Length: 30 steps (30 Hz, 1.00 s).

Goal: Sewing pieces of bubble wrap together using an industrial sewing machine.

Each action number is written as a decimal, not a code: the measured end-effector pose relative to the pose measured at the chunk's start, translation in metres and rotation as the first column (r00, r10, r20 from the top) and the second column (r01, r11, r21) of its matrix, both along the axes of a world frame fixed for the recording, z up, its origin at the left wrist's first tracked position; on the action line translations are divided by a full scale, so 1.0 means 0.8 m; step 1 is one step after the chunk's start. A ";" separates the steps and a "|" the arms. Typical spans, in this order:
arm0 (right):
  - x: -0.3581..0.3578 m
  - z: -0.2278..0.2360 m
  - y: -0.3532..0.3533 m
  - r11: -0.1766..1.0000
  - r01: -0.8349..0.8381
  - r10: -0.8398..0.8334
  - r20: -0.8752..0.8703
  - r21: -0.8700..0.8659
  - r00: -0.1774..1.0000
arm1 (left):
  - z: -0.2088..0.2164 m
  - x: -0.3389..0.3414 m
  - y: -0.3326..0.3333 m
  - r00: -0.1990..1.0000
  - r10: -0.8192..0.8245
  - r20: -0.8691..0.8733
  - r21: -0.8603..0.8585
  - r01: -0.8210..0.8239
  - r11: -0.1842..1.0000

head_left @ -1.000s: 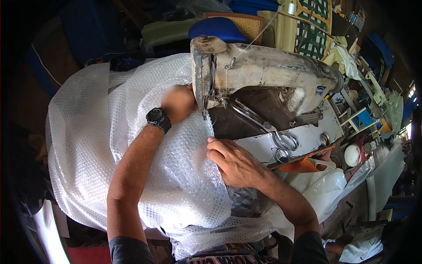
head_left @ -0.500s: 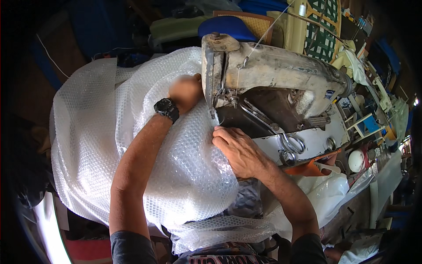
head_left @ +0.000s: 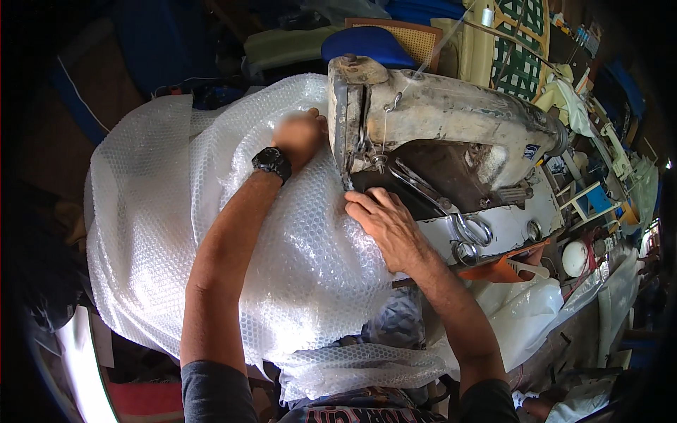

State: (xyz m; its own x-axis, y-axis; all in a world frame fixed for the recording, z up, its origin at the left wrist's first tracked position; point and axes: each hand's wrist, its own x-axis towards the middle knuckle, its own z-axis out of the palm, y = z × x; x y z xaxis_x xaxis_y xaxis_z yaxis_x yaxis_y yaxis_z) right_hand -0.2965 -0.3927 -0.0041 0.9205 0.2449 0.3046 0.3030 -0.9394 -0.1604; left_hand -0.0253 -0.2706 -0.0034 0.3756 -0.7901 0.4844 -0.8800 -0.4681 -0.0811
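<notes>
A large sheet of clear bubble wrap (head_left: 162,211) is bunched under and to the left of the head of a worn, off-white sewing machine (head_left: 451,113). Beside the machine head, my left hand (head_left: 300,137), with a black watch (head_left: 272,163) on its wrist, is curled on the wrap behind the needle area. A blur covers much of that hand. My right hand (head_left: 391,229) pinches the wrap's edge just in front of the presser foot, fingertips close to it. The needle itself is hard to make out.
Metal scissors (head_left: 458,222) lie on the machine bed under the arm. Thread runs up from the machine toward a white spool (head_left: 487,15). An orange container (head_left: 497,268) sits below the table edge at right. A blue cushioned seat (head_left: 370,48) stands behind.
My right hand has slid a little forward along the wrap, its fingers now nearer the presser foot. My left hand stays beside the machine head. The whole view has shifted slightly.
</notes>
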 end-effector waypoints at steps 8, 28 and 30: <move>-0.007 -0.022 -0.006 0.967 -0.059 -0.002 0.239 0.248 0.971 | 0.023 -0.012 0.020 0.955 0.127 -0.267 0.021 -0.126 0.992; -0.182 -0.128 0.088 0.103 0.277 -0.071 -0.270 0.955 0.960 | 0.051 -0.346 0.208 0.895 -0.375 -0.240 -0.323 0.291 0.901; -0.178 -0.165 0.101 0.240 0.385 -0.076 -0.378 0.891 0.923 | 0.028 -0.352 0.210 0.872 -0.406 -0.272 -0.362 0.298 0.883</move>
